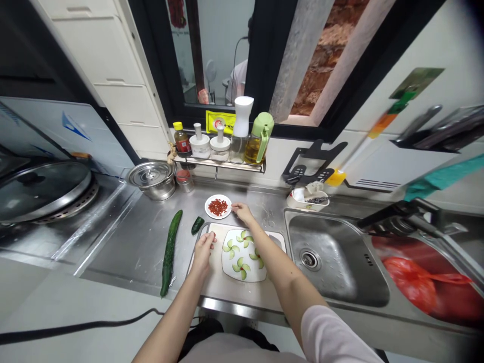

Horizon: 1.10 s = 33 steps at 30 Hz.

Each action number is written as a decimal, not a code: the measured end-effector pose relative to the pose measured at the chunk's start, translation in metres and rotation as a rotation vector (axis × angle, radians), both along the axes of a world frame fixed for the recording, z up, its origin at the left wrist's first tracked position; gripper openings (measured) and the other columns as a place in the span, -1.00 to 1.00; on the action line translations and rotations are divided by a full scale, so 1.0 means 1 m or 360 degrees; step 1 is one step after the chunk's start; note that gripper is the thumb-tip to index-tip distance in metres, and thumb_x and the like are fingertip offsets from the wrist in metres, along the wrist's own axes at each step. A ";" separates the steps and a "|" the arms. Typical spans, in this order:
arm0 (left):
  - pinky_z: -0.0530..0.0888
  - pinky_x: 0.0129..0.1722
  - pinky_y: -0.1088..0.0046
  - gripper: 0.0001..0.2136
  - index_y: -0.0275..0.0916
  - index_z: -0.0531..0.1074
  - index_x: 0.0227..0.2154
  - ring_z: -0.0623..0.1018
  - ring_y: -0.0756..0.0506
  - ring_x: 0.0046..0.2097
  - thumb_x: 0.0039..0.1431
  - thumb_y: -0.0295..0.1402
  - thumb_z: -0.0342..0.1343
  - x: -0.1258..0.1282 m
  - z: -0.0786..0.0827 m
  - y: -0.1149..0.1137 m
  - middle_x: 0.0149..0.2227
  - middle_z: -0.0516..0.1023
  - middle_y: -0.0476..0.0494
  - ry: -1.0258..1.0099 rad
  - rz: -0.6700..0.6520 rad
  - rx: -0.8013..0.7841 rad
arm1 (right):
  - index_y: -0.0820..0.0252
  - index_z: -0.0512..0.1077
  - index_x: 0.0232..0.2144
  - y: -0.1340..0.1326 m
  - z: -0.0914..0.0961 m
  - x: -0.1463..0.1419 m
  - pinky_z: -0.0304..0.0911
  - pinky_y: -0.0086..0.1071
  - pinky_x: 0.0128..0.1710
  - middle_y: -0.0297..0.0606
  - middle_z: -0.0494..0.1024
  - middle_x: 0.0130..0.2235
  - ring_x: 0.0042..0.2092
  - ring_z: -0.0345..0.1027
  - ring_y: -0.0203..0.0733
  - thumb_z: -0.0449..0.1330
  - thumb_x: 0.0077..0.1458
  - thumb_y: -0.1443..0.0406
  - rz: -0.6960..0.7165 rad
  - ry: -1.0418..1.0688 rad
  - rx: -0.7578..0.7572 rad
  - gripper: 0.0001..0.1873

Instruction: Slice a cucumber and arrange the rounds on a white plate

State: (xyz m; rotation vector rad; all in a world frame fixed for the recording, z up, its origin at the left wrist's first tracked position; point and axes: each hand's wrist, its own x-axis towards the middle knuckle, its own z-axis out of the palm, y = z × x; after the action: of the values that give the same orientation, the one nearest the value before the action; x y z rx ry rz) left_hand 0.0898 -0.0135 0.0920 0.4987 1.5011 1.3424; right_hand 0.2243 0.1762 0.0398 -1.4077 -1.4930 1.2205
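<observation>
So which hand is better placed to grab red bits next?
Probably the right hand: its fingertips are at the edge of the small plate, near the red bits. The left hand is farther from that plate.

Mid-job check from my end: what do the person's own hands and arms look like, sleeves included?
The left hand and right hand are ungloved. Both the left forearm and right forearm are bare, with no watch or bracelet visible. A plain, pale pinkish short sleeve covers the right upper arm; the left one is out of frame.
</observation>
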 end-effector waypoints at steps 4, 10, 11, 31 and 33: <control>0.16 -0.50 0.57 -0.52 -0.27 0.42 -0.46 0.26 0.11 -0.51 -0.18 0.11 0.24 0.004 0.000 0.003 -0.46 0.45 -0.02 0.0029 -0.0022 0.0032 | 0.24 0.50 -0.32 -0.016 0.010 0.014 0.29 -0.40 -0.28 -0.30 0.53 -0.43 -0.39 0.34 -0.30 0.15 -0.07 0.28 0.0008 0.0023 -0.0011 -0.77; 0.23 -0.45 0.55 -0.58 -0.27 0.43 -0.51 0.29 0.07 -0.48 -0.17 0.04 0.25 0.015 0.002 0.010 -0.50 0.41 -0.01 0.0128 -0.0135 0.0116 | 0.16 0.52 -0.27 -0.083 0.034 0.032 0.28 -0.36 -0.18 -0.30 0.56 -0.31 -0.28 0.36 -0.27 0.14 0.04 0.24 0.0400 -0.0044 0.0252 -0.78; 0.24 -0.44 0.54 -0.59 -0.27 0.43 -0.52 0.30 0.06 -0.48 -0.16 0.03 0.25 0.017 0.001 0.011 -0.51 0.39 0.00 0.0139 -0.0159 0.0159 | 0.15 0.52 -0.28 -0.096 0.038 0.035 0.28 -0.36 -0.18 -0.30 0.56 -0.30 -0.28 0.36 -0.26 0.14 0.06 0.24 0.0438 -0.0080 0.0285 -0.80; 0.29 -0.40 0.51 -0.63 -0.27 0.44 -0.54 0.35 0.02 -0.45 -0.17 -0.01 0.25 0.037 -0.003 0.010 -0.51 0.43 -0.04 0.0243 -0.0595 0.0258 | 0.14 0.47 -0.36 -0.146 0.067 0.058 0.11 -0.34 -0.06 -0.26 0.49 -0.24 -0.11 0.27 -0.19 0.12 0.15 0.33 0.0580 -0.0592 0.0612 -0.88; 0.30 -0.39 0.51 -0.62 -0.26 0.43 -0.54 0.35 0.02 -0.45 -0.14 0.01 0.23 0.037 -0.002 0.010 -0.52 0.43 -0.04 0.0234 -0.0562 0.0272 | 0.15 0.46 -0.38 -0.146 0.067 0.058 0.11 -0.35 -0.07 -0.26 0.49 -0.25 -0.13 0.28 -0.19 0.12 0.14 0.34 0.0554 -0.0558 0.0599 -0.89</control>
State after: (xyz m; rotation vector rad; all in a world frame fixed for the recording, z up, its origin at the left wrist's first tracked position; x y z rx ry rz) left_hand 0.1265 -0.0037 0.0896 0.9432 1.3427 1.1772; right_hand 0.2821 0.0303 0.1069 -1.1751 -2.1528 0.8448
